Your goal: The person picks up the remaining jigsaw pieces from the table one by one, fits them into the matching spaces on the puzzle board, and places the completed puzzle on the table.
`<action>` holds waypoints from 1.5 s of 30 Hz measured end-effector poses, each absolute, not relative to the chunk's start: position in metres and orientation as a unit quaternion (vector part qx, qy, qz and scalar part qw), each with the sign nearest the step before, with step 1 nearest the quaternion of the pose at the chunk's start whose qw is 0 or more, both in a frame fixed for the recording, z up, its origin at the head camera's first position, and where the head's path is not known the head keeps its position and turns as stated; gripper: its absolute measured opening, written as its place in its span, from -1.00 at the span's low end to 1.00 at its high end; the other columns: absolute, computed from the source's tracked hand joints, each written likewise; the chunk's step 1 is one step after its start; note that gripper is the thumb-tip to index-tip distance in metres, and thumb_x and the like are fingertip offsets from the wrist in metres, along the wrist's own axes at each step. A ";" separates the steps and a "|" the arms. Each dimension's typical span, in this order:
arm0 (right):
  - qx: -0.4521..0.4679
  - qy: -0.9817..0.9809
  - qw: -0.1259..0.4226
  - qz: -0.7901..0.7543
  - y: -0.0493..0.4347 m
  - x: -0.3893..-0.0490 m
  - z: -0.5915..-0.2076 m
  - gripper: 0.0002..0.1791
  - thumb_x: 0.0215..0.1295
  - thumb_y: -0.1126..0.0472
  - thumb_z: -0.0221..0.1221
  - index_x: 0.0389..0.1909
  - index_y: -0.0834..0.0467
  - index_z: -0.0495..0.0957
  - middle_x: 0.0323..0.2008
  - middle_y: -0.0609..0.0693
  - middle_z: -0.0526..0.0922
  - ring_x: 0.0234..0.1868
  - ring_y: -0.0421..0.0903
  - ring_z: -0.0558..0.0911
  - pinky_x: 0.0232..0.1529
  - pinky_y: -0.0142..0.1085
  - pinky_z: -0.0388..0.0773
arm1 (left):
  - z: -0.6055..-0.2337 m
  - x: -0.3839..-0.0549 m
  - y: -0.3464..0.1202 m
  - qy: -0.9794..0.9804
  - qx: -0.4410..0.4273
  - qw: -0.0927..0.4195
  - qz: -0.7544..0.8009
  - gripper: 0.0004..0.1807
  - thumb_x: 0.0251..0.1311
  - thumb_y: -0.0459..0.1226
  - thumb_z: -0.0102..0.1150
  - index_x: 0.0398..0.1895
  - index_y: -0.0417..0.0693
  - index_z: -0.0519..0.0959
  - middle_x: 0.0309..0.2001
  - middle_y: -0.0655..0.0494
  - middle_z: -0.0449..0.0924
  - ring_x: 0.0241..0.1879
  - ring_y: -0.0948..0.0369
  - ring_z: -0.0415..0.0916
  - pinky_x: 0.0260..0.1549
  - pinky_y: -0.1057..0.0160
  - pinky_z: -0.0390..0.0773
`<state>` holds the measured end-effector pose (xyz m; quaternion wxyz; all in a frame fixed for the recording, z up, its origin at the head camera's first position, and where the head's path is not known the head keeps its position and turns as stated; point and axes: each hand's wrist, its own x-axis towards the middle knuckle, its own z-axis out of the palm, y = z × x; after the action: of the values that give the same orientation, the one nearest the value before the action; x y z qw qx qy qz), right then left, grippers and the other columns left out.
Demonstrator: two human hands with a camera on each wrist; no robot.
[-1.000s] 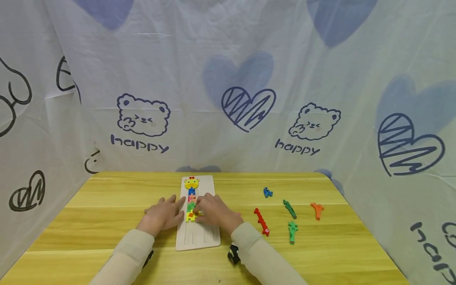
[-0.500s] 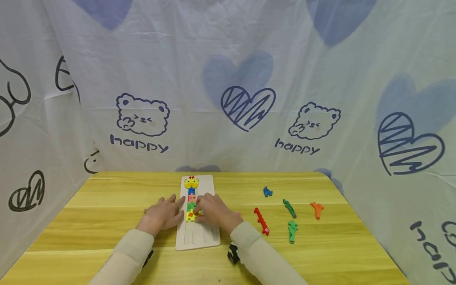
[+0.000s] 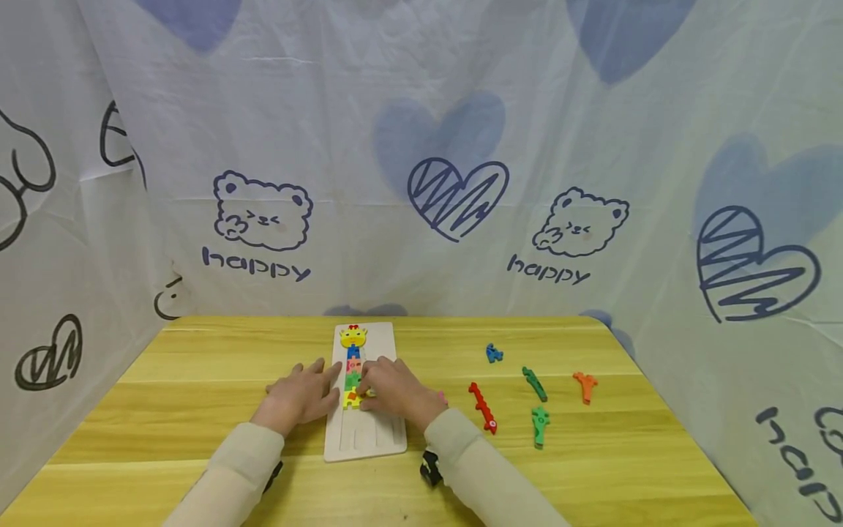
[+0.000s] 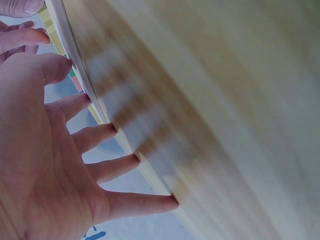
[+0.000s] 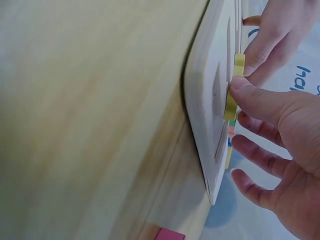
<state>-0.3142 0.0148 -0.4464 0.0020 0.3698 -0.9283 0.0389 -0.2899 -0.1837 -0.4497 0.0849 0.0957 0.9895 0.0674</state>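
Observation:
A pale wooden puzzle board [image 3: 385, 337] lies lengthwise on the table, with a yellow giraffe head [image 3: 353, 337] at its far end. Below the head run blue, pink, green and yellow pieces as a neck and body. My right hand [image 3: 395, 391] is over the board's right side; its thumb and index finger pinch a yellow puzzle piece [image 5: 230, 106] low over the board. Along the left edge, my left hand [image 3: 296, 399] lies spread, its fingertips [image 4: 109, 131] touching the board's edge and table. My right hand hides part of the body and the board's right side.
Loose pieces lie on the right: blue [image 3: 494, 353], dark green [image 3: 535, 384], orange [image 3: 585, 387], light green [image 3: 540, 427] and red [image 3: 483, 408]. A pink piece [image 5: 170, 234] is partly hidden by my right forearm. A printed white cloth [image 3: 356, 241] hangs behind the table.

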 end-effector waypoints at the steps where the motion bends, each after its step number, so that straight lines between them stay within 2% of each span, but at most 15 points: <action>1: 0.369 -0.928 0.001 0.038 0.015 -0.314 -0.446 -0.70 0.27 -0.05 0.40 0.00 -0.14 0.80 0.01 -0.18 0.70 -0.09 -0.22 0.56 -0.13 -0.37 0.50 | -0.450 -0.290 -0.184 0.989 0.095 0.085 0.068 -0.35 0.50 0.03 -0.09 0.59 0.09 0.26 0.58 -0.24 0.20 0.46 -0.48 0.19 -0.05 -0.75 0.34; 10: 0.381 -0.924 -0.007 0.024 0.015 -0.311 -0.444 -0.57 0.27 -0.13 0.38 0.15 -0.16 0.73 0.07 -0.15 0.70 -0.08 -0.19 0.57 -0.10 -0.34 0.56 | -0.452 -0.289 -0.184 0.989 0.095 0.086 0.067 -0.35 0.50 0.03 -0.10 0.60 0.09 0.25 0.58 -0.25 0.19 0.45 -0.49 0.18 -0.06 -0.76 0.33; 16: 0.388 -0.921 0.000 0.041 0.022 -0.311 -0.439 -0.52 0.28 -0.09 0.39 0.21 -0.12 0.69 0.16 -0.11 0.69 0.00 -0.14 0.58 0.01 -0.29 0.59 | -0.452 -0.289 -0.184 0.990 0.092 0.089 0.066 -0.34 0.51 0.05 -0.11 0.61 0.11 0.23 0.59 -0.24 0.18 0.47 -0.49 0.17 -0.04 -0.76 0.33; 38: 0.369 -0.925 -0.001 0.086 0.066 -0.323 -0.423 -0.62 0.34 0.06 0.37 0.16 -0.01 0.72 0.17 -0.03 0.69 0.18 -0.05 0.61 0.26 -0.16 0.59 | -0.451 -0.292 -0.185 0.990 0.089 0.088 0.063 -0.34 0.50 0.04 -0.12 0.61 0.11 0.24 0.59 -0.23 0.17 0.48 -0.48 0.15 0.00 -0.75 0.31; 45: 0.385 -0.920 0.019 0.073 0.083 -0.326 -0.421 -0.63 0.31 0.07 0.39 0.11 0.05 0.74 0.07 0.00 0.72 0.09 -0.04 0.65 0.18 -0.15 0.64 | -0.452 -0.290 -0.184 0.990 0.091 0.083 0.067 -0.34 0.50 0.03 -0.11 0.60 0.10 0.25 0.59 -0.23 0.19 0.47 -0.48 0.17 0.00 -0.75 0.32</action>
<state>-0.3263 0.0828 -0.4213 0.0185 0.3848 -0.9199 0.0733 -0.2900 -0.1842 -0.4519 0.0826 0.0913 0.9901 0.0666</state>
